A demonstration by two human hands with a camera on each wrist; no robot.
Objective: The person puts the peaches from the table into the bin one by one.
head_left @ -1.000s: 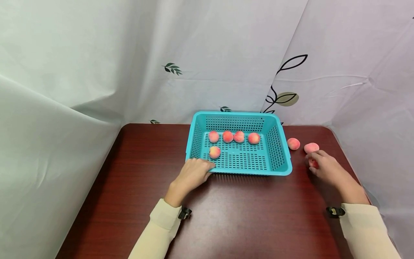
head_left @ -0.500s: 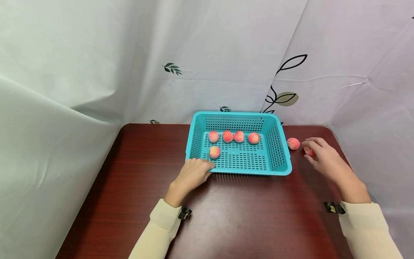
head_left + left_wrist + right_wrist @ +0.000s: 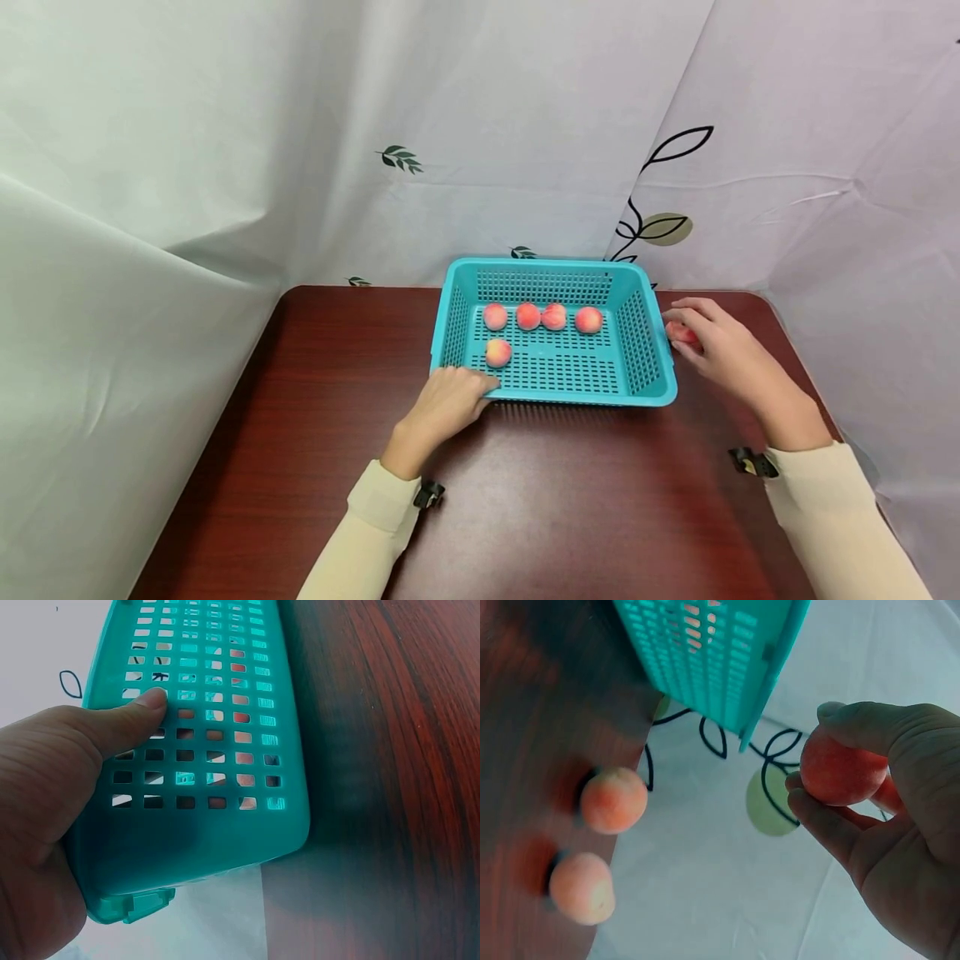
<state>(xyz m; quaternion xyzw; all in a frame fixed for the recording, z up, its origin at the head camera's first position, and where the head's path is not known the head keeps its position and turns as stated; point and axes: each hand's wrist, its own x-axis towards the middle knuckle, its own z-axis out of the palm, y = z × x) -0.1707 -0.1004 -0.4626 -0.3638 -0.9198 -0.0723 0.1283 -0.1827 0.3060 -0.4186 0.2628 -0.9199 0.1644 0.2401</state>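
A turquoise plastic basket (image 3: pixel 551 397) with slotted walls stands on the dark red-brown table. My left hand (image 3: pixel 450 402) grips its near rim at the left corner; in the left wrist view, the thumb (image 3: pixel 139 716) presses the outer wall. Just beyond the basket's right side, my right hand (image 3: pixel 723 350) holds a red peach (image 3: pixel 841 769) between thumb and fingers, lifted off the table. Two more peaches, one orange-pink (image 3: pixel 613 800) and one paler (image 3: pixel 583 889), rest on the table in the right wrist view; the hand hides them from the head camera.
Inside the basket, several peaches line the back, among them one at the right (image 3: pixel 588 320), with a yellower peach (image 3: pixel 498 353) nearer the front left. A white curtain (image 3: pixel 480 125) with leaf prints hangs behind and beside the table (image 3: pixel 570 517).
My right hand has picked up the nearest loose peach and carried it up and left, over the other two, to the basket's right side. The left hand and basket have not moved.
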